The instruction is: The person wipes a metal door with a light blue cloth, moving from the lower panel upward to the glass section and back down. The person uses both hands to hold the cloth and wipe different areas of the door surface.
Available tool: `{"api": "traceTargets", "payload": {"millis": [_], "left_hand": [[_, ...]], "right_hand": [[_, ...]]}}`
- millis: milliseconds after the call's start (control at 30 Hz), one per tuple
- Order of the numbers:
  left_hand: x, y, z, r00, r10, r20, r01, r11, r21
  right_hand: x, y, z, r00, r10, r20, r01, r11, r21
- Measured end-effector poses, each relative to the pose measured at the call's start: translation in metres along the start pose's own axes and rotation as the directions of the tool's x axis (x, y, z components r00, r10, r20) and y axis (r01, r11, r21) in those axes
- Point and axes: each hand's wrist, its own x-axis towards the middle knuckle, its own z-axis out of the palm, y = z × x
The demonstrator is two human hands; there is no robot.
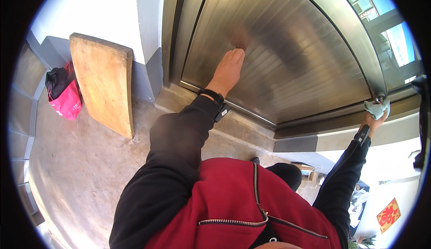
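A ribbed, brushed-metal door panel (pixel 276 54) fills the upper middle of the view. My left hand (pixel 229 66) is at its surface, where a blurred reflection shows beyond the fingertips. Those fingers lie close together, and the palm side is hidden. Far to the right, my right hand (pixel 374 122) grips a pale grey-green cloth (pixel 376 108). The cloth is bunched against a small metal fitting (pixel 380 97) at the corner of the door frame (pixel 365 47). Both wrists carry black strapped devices.
A thick wooden board (pixel 102 84) leans against the wall at left, beside a pink bag (pixel 67 99) with black material inside. A stone step (pixel 242 128) runs below the door. Glass panes (pixel 399 43) are at upper right; a red-and-gold decoration (pixel 388 215) hangs lower right.
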Motion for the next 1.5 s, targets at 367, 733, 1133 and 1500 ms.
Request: {"api": "traceTargets", "payload": {"millis": [367, 733, 1133, 1500], "left_hand": [[0.004, 0.009, -0.003, 0.983, 0.113, -0.142, -0.101, 0.991, 0.092], [0.007, 0.008, 0.000, 0.972, 0.113, -0.206, -0.093, 0.990, 0.107], [0.014, 0.011, 0.005, 0.954, 0.139, -0.265, -0.131, 0.990, 0.049], [-0.041, -0.027, 0.096, 0.367, -0.930, 0.002, 0.681, 0.268, -0.682]], "right_hand": [[-0.007, -0.004, 0.003, 0.996, 0.090, -0.027, -0.088, 0.995, 0.048], [-0.001, -0.002, -0.003, 0.999, 0.026, 0.035, -0.026, 1.000, 0.011], [-0.004, -0.003, 0.000, 0.999, -0.020, 0.032, 0.020, 1.000, 0.010], [-0.006, -0.005, -0.001, 0.999, -0.042, 0.028, 0.044, 0.997, -0.066]]}}
